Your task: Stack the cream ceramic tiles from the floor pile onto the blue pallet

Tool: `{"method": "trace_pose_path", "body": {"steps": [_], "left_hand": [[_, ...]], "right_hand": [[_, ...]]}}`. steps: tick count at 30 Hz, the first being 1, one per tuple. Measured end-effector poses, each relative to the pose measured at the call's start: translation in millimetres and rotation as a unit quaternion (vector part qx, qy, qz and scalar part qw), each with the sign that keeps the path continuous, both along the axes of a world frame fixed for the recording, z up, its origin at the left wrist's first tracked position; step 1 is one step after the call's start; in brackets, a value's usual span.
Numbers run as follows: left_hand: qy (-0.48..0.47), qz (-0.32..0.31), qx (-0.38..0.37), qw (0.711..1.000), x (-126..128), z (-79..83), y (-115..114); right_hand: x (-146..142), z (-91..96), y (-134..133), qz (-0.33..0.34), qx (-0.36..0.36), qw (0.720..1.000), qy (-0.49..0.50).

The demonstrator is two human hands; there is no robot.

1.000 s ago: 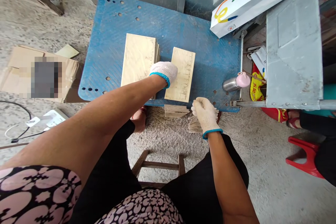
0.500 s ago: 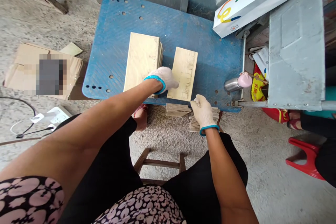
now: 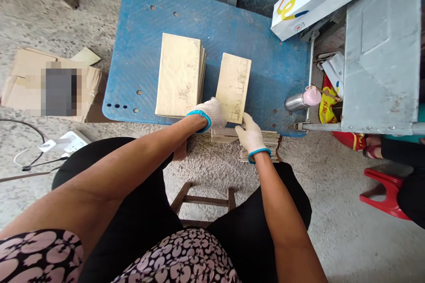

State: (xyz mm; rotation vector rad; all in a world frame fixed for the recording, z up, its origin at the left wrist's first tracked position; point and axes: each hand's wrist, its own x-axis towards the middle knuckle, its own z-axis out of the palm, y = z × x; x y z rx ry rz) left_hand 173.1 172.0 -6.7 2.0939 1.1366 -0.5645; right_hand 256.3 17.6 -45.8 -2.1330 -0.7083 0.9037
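My left hand [image 3: 211, 112], in a white knit glove with a blue cuff, is at the near left corner of a thin, pale wooden board [image 3: 234, 82] and grips it there; its fingertips are partly hidden. My right hand [image 3: 249, 133], gloved alike, holds the near right corner, with its thumb by the near edge. The board lies slightly tilted on the blue table [image 3: 259, 62], with dark marks down its right side. To its left stands a stack of larger pale boards [image 3: 179, 75]. Below the table edge are more stacked boards [image 3: 224, 136], partly behind my right hand.
A steel flask [image 3: 295, 102] with a pink lid lies at the table's right end. Behind it stands a white paper bag [image 3: 292, 13], beside a grey metal cabinet [image 3: 381, 75]. A cardboard box [image 3: 25, 88] and power strip [image 3: 71, 143] lie left; a red stool [image 3: 392, 190] stands right.
My left hand has slid down toward the board's near corner. My right hand has moved up and left from beside the board to its near right corner. The board has shifted slightly right.
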Motion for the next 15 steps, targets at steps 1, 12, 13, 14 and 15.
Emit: {"method": "trace_pose_path", "body": {"steps": [1,12,13,14,15], "left_hand": [[0.020,-0.020,0.014,0.999,0.7,-0.2,-1.6],[0.076,-0.055,0.012,0.995,-9.6,9.8,-1.1],[0.075,-0.053,0.015,0.996,-15.1,11.3,-3.2],[0.072,-0.049,0.017,0.996,-21.6,12.7,-6.6],[0.069,-0.042,0.019,0.997,-29.0,13.8,-11.3]], "right_hand": [[0.1,2.2,0.4,0.004,0.001,1.000,-0.002],[7.9,10.3,-5.0,-0.025,-0.059,0.998,-0.016],[9.3,14.3,-6.1,-0.035,-0.066,0.997,-0.020],[10.5,18.6,-7.4,-0.043,-0.071,0.996,-0.023],[11.7,22.7,-8.8,-0.051,-0.073,0.996,-0.023]]}}
